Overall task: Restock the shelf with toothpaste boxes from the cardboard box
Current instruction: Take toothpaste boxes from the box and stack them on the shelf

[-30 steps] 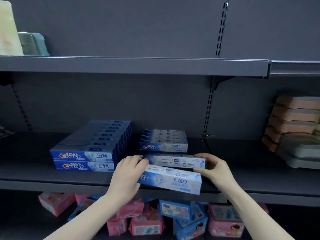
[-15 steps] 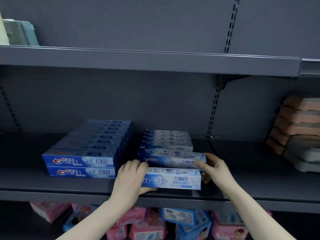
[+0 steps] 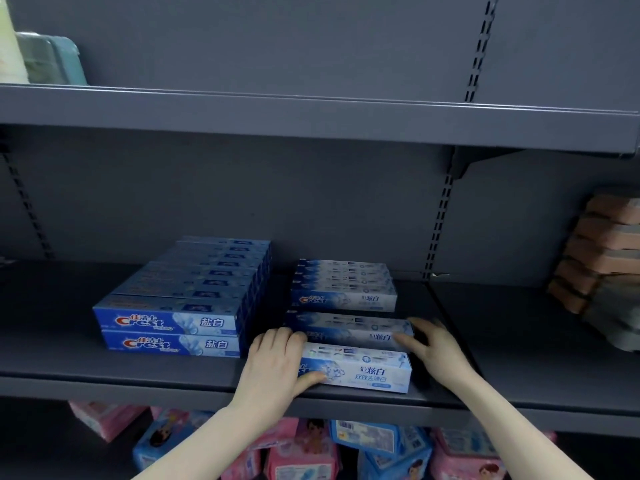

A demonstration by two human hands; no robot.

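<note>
On the grey metal shelf (image 3: 104, 370), left of my hands, sits the dark-blue Crest stack (image 3: 173, 327); my left hand (image 3: 273, 365) grips the front pale-blue toothpaste box (image 3: 360, 372), my right hand (image 3: 433, 348) pinches the second pale-blue box (image 3: 346, 329) behind. Uneven pushing could skew them or tip the front box off the edge.

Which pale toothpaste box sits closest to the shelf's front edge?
The pale box with the left hand gripping its left end; the other pale boxes lie farther back.
</note>
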